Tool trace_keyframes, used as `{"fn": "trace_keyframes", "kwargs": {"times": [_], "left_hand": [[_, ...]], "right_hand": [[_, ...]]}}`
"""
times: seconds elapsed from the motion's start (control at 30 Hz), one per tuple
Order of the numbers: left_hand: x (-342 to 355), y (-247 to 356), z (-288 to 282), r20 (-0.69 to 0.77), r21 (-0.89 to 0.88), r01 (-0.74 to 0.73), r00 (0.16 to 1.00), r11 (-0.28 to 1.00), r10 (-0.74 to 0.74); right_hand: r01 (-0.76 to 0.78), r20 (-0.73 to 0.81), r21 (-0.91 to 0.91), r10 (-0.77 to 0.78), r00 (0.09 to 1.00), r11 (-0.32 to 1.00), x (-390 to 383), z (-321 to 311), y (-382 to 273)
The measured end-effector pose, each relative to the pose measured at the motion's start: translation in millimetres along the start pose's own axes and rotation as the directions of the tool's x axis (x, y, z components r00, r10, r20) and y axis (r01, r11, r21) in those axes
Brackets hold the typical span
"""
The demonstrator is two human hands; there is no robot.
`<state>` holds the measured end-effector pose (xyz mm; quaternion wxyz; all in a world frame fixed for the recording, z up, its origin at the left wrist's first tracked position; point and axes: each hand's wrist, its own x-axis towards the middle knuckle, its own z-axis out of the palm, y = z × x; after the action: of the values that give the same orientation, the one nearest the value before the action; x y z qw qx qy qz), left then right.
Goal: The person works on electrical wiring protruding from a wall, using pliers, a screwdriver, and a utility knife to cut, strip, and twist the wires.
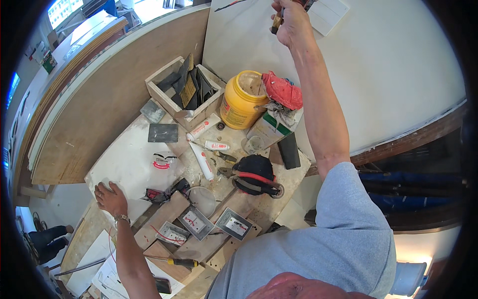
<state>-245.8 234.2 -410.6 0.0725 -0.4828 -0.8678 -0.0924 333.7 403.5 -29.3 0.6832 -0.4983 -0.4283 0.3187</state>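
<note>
My left hand (110,198) lies with its fingers spread on the left corner of a white-dusted work surface (119,167). A watch circles that wrist. My right arm reaches far forward, and my right hand (294,22) is closed at the top edge around a tool with a tan and black end (277,24). The rest of that tool is partly cut off, so its kind is unclear. Close by, a thin red and black wire (230,5) crosses the white panel (393,65). Grey-framed boxes (234,224) with loose red wires sit near my body.
A wooden box (162,84) of sanding sheets stands beside a yellow tub (236,107) and a red bag (282,90). White tubes (201,160), pliers (254,184), a black round item (255,167) and a yellow-black screwdriver (183,262) lie around. Large boards (119,99) rise at left.
</note>
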Motion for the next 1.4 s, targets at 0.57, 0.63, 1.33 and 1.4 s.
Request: {"fn": "trace_keyframes", "kwargs": {"times": [0.57,0.63,1.33,1.4], "left_hand": [[0,-3,2,-0.003,-0.001,-0.015,1.0,1.0,0.015],[0,-3,1,-0.001,-0.003,-0.016,1.0,1.0,0.016],[0,-1,-2,-0.029,-0.021,-0.031,0.999,0.999,0.03],[1,0,-2,-0.089,-0.02,-0.048,0.995,0.999,0.046]], "right_hand": [[-0.105,-0.008,0.194,0.109,0.994,0.975,-5,-4,31],[-0.18,0.148,0.432,0.128,0.981,0.884,-2,-8,29],[0.039,0.117,0.639,-0.147,0.982,0.768,36,19,66],[0.055,0.016,0.602,-0.082,0.997,0.796,46,14,59]]}}
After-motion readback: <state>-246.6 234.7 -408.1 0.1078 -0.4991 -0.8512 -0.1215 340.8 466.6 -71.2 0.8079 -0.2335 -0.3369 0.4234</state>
